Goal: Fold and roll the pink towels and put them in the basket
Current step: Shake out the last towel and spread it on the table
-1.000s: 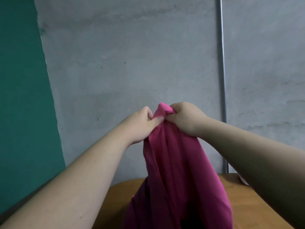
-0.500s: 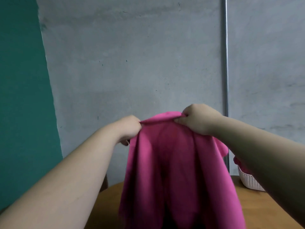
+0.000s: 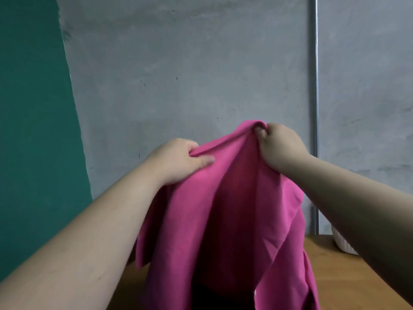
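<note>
Two hands up: left hand (image 3: 178, 162) and right hand (image 3: 279, 148), near each other.
Left hand: pinches the top hem of the pink towel (image 3: 223, 220).
Right hand: grips the same hem, slightly higher.
Pink towel: hangs loose beneath both, toward the worktop (image 3: 357, 276).
Basket (image 3: 344, 245): partly behind the right forearm.
Progress: early, seemingly; neither folded, rolled nor placed.

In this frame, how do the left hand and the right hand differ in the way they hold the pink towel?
The right hand sits higher than the left hand. The right grip bunches the pink cloth towel in curled fingers, while the left grip pinches it with the thumb laid flat on the front. Both hold the towel's top edge, and it hangs down toward the wooden table.
</note>
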{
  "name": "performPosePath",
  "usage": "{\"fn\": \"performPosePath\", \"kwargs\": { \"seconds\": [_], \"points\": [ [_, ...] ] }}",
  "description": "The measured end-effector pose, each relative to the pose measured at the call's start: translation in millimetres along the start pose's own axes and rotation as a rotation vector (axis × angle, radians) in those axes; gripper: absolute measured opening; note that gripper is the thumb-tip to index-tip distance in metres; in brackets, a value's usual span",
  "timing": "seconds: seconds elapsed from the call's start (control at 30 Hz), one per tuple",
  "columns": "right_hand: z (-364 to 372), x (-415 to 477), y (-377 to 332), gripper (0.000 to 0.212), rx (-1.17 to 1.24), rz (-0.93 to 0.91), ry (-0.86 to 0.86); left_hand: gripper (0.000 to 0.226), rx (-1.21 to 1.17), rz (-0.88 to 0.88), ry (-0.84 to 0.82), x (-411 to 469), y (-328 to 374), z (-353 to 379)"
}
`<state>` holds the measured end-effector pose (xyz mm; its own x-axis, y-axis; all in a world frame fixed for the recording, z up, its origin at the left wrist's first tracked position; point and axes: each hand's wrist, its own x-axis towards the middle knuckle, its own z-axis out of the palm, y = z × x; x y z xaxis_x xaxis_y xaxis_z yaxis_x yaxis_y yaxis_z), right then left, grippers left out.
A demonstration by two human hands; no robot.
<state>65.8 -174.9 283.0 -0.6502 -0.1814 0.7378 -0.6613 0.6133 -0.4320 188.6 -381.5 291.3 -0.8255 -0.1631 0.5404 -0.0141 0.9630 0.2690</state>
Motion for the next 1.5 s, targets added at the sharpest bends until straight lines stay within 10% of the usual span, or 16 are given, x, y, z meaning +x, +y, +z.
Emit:
{"fn": "performPosePath", "kwargs": {
  "seconds": [0.17,0.4,0.63,0.7,1.1,1.23,1.5],
  "points": [
    [-0.6,-10.1,24.7,0.044,-0.011,0.1,-0.134,0.037,0.212,-0.11,-0.484,-16.4,-40.0,22.0],
    [-0.9,-16.9,25.8,0.033,-0.464,0.101,-0.796,0.027,-0.164,-0.326,0.122,12.8,-84.4,54.8],
    [14.8,29.6,4.7,0.016,0.539,0.2,0.315,0.026,-0.801,-0.123,0.652,42.7,-28.5,16.6],
    [14.6,37.4,-3.7,0.015,0.644,0.101,0.362,0.026,-0.783,0.03,0.7,43.3,-11.5,2.6],
    [25.2,-14.8,46.0,0.022,0.343,0.214,-0.462,0.022,-0.49,-0.29,0.366,-10.4,-49.0,64.1],
    [37.1,-51.1,59.6,0.031,0.037,0.134,-0.829,0.053,-0.523,-0.402,-0.006,-42.4,-50.4,97.3],
    [106.3,-182.0,109.6,0.04,-0.441,0.095,-1.314,0.035,-0.039,-0.385,-0.565,-141.9,-73.9,241.6]
  ]
}}
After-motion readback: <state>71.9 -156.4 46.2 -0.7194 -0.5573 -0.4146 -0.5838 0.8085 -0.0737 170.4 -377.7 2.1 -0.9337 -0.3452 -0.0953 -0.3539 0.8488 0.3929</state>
